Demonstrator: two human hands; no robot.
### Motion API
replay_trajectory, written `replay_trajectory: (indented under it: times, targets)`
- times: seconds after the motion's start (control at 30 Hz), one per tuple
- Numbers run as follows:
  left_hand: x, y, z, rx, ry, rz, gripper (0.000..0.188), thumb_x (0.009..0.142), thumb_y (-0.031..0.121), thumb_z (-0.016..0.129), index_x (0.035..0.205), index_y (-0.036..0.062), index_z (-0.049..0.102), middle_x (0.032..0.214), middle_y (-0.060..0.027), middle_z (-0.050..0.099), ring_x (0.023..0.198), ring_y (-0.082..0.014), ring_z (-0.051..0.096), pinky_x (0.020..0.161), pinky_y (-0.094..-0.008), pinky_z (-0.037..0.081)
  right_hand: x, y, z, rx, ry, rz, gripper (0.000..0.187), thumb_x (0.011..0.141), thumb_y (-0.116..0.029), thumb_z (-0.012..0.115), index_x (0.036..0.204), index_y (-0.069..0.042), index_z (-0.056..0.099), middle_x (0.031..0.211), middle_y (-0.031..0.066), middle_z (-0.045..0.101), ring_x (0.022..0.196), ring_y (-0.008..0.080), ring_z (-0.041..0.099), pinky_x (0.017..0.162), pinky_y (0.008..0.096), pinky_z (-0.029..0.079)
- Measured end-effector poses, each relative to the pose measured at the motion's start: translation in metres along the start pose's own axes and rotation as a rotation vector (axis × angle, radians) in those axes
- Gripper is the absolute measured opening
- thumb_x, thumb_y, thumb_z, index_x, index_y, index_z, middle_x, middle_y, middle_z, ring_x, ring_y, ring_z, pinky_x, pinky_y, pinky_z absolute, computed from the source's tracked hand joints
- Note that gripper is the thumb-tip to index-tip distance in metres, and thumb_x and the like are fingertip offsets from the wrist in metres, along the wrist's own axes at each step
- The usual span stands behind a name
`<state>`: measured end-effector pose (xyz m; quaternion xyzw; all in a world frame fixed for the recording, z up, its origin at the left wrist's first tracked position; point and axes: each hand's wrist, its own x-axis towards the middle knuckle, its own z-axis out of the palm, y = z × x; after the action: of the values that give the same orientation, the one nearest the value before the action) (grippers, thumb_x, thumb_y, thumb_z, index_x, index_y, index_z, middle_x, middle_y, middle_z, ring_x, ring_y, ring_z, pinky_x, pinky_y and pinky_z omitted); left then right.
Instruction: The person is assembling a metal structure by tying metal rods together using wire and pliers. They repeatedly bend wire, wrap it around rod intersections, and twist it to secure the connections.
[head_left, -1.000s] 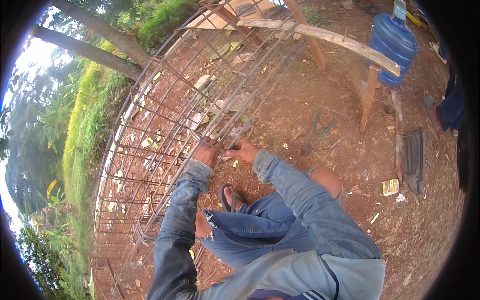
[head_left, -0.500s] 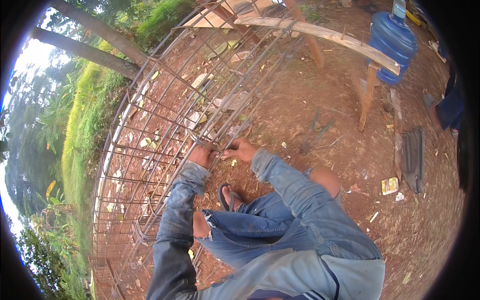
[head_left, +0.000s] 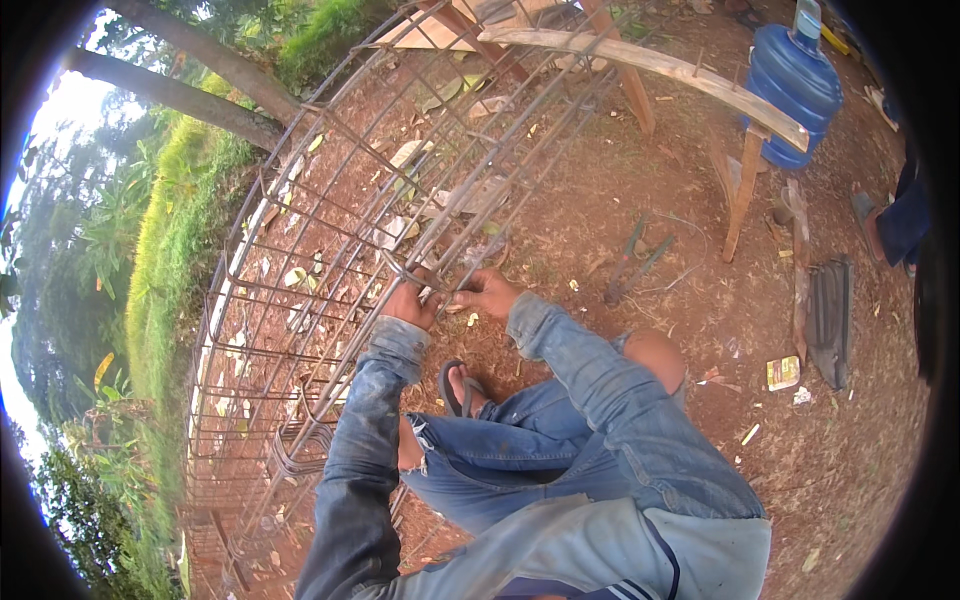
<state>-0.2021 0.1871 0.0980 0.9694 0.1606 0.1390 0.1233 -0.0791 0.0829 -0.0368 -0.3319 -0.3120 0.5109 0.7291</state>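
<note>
A long cage of steel reinforcing bars (head_left: 330, 215) runs from the top of the view down the left side. At its near edge my left hand (head_left: 408, 303) is closed around a bar, just below a bent steel stirrup (head_left: 398, 264). Close beside it, on the right, my right hand (head_left: 487, 296) has thumb and fingers pinched together at the bars. Whatever sits in that pinch is too small to make out. Several bent stirrups (head_left: 303, 448) hang bunched on the cage, left of my left forearm.
A long-handled green tool (head_left: 636, 262) lies on the reddish soil to the right. Beyond it a wooden plank (head_left: 650, 72) rests on wooden legs, near a blue water jug (head_left: 795, 90). Another person's leg (head_left: 893, 232) shows at the right edge. Litter (head_left: 783, 373) lies around.
The whole view has shifted slightly, with the scene sitting a little further right. Both hands stay at the same spot on the cage, with only slight finger movement.
</note>
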Motion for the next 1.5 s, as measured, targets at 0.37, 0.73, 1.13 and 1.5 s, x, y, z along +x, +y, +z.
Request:
replay_trajectory:
  times: [0.37,0.73,1.13,1.5]
  targets:
    - [-0.006,0.017,0.007,-0.086,0.146,-0.477,0.051,0.064,0.016,0.084,0.107,0.0025,0.061,0.087,-0.0105,0.069,0.068,-0.0212,0.065,0.063,-0.0339,0.051,0.001,0.002,-0.003,-0.006,0.029,-0.008,0.024,0.084,-0.011,0.071,0.104,-0.001,0.064,0.095,0.0080,0.068,0.088,0.0154,0.063,0.080,0.0314,0.052]
    - [-0.017,0.019,0.044,-0.952,0.440,-0.581,0.021,0.076,-0.004,0.067,0.097,-0.0044,0.062,0.082,-0.0078,0.067,0.072,-0.0131,0.062,0.066,-0.0260,0.050,-0.001,0.000,0.001,-0.052,0.041,-0.032,0.025,0.084,-0.012,0.071,0.105,0.000,0.064,0.097,0.0078,0.067,0.091,0.0158,0.063,0.083,0.0318,0.050]
    - [-0.064,0.054,0.033,-0.129,0.234,0.076,0.047,0.067,-0.002,0.064,0.112,0.0073,0.065,0.113,-0.0135,0.058,0.108,-0.0355,0.052,0.093,-0.0455,0.041,-0.007,-0.002,0.005,0.029,0.063,0.037,0.023,0.084,-0.012,0.071,0.104,-0.004,0.064,0.096,0.0038,0.066,0.092,0.0134,0.060,0.083,0.0302,0.049]
    - [-0.032,0.012,0.016,-0.720,0.106,-0.470,0.032,0.083,0.010,0.069,0.112,-0.0028,0.064,0.099,-0.0140,0.068,0.083,-0.0193,0.066,0.068,-0.0319,0.054,-0.003,-0.007,0.002,-0.030,0.047,0.014,0.026,0.086,-0.015,0.069,0.108,-0.003,0.064,0.099,0.0053,0.067,0.094,0.0140,0.060,0.086,0.0315,0.047]
